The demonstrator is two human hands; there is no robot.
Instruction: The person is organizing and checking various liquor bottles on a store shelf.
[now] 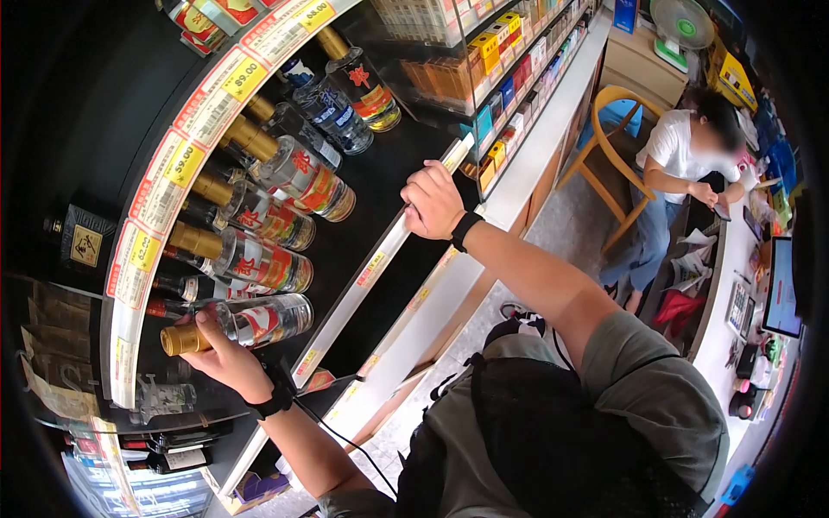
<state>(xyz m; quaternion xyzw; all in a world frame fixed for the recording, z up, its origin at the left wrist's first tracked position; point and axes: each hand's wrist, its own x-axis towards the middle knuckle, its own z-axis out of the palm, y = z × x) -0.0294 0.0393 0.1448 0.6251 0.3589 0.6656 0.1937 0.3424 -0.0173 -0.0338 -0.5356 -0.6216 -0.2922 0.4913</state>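
My left hand (226,358) is wrapped round the neck of a clear liquor bottle (268,319) with a gold cap and a red-and-white label. The bottle is at the near end of the row on the dark shelf. Other gold-capped liquor bottles (263,259) stand close beside it. My right hand (432,200) is closed on the white shelf-edge strip (371,259), its fingers curled over the rail. Each wrist wears a black band.
A curved price rail (155,216) with yellow tags runs along the shelf. Cigarette packs (496,43) fill the rack beyond. On the right, a person (682,164) sits near a wooden chair (609,155), by a counter with a monitor (781,285). Wine bottles (177,457) lie below left.
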